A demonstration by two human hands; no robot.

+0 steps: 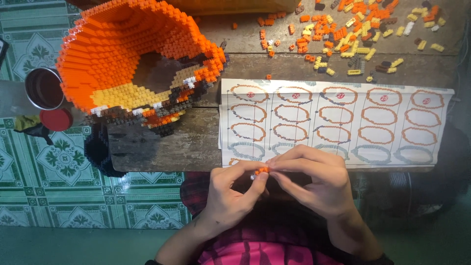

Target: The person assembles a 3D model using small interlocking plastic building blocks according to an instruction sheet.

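A small orange brick piece (262, 170) sat pinched between both hands at the near table edge. The left hand (230, 196) gripped it with thumb and forefinger; the right hand (316, 181) pressed fingertips on it. Just beyond lay the instruction sheet (338, 122), loose bricks (353, 34) farther off, and an orange brick model (132, 59) to the left.

left hand (234, 189): fingertips pinched | right hand (314, 179): fingertips pinched, meeting left

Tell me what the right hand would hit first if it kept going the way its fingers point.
The right hand points leftward, so first the small orange brick piece, then the left hand pinching it.
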